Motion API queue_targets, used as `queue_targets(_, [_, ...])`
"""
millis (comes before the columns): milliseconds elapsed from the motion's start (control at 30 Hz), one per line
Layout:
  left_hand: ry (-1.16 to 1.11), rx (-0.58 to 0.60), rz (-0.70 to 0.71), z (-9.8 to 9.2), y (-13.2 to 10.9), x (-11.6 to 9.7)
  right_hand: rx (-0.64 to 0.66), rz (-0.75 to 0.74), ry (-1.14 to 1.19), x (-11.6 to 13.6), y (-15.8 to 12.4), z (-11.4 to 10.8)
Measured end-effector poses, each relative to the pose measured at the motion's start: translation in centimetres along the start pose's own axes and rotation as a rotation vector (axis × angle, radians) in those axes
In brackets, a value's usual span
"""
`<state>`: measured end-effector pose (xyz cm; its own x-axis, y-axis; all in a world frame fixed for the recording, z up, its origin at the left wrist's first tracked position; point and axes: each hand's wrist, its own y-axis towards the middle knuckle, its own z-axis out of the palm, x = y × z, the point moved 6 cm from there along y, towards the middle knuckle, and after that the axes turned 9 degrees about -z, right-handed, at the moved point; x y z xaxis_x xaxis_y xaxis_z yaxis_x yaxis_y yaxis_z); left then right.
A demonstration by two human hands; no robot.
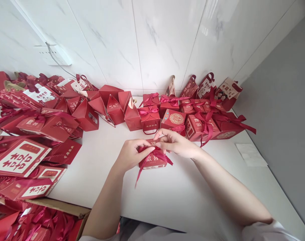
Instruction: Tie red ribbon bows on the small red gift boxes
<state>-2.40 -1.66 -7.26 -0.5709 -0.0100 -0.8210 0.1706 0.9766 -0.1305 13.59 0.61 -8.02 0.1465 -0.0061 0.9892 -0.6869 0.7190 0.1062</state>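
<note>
In the head view a small red gift box [156, 163] with pale characters sits on the white table in front of me. A dark pink ribbon [159, 154] lies across its top, one tail hanging over the near left side. My left hand [134, 154] is at the box's left, thumb and fingers pinching the ribbon near the middle. From the right, my right hand [173, 143] reaches over the box top, thumb and forefinger closed together on the ribbon. The fingertips partly hide the ribbon's centre.
Finished-looking red boxes with bows [150, 115] stand behind, against the tiled wall [164, 40]. Open-topped red boxes [116, 108] stand left of them. Many more boxes [19, 157] pile up at left, above a cardboard carton [64, 206] of ribboned items. White paper [251, 154] lies at right.
</note>
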Motion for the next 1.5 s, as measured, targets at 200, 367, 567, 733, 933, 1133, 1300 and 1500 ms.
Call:
queue_targets(200, [0.154, 0.033, 0.091, 0.4, 0.0, -0.4, -0.023, -0.039, -0.080, -0.4, 0.0, -0.4])
queue_targets(367, [0.207, 0.067, 0.123, 0.1, 0.0, -0.3, 0.034, -0.059, -0.133, -0.2, 0.0, -0.5])
queue_targets(567, [0.012, 0.148, 0.038, -0.4, 0.2, 0.9, 0.058, -0.050, -0.144, 0.3, -0.1, -0.9])
queue_targets(733, [-0.249, 0.156, 0.028, -0.7, 0.7, 1.2, -0.050, -0.106, -0.203, 0.6, 0.1, -1.4])
queue_targets(933, [-0.139, -0.012, 0.016, -0.6, 1.0, 1.4, -0.042, -0.101, -0.153, 0.3, 0.2, -1.2])
queue_targets(1133, [0.000, 0.006, -0.036, -0.2, 0.7, 1.1, -0.035, -0.101, -0.201, 0.3, 0.2, -1.3])
queue_targets(1300, [0.042, 0.066, -0.032, 0.1, 0.5, 0.7, -0.018, -0.127, -0.206, 0.2, 0.3, -1.2])
queue_targets(1500, [0.121, 0.078, 0.024, 0.4, 0.5, 0.0, 0.008, -0.132, -0.249, 0.0, 0.2, -1.4])
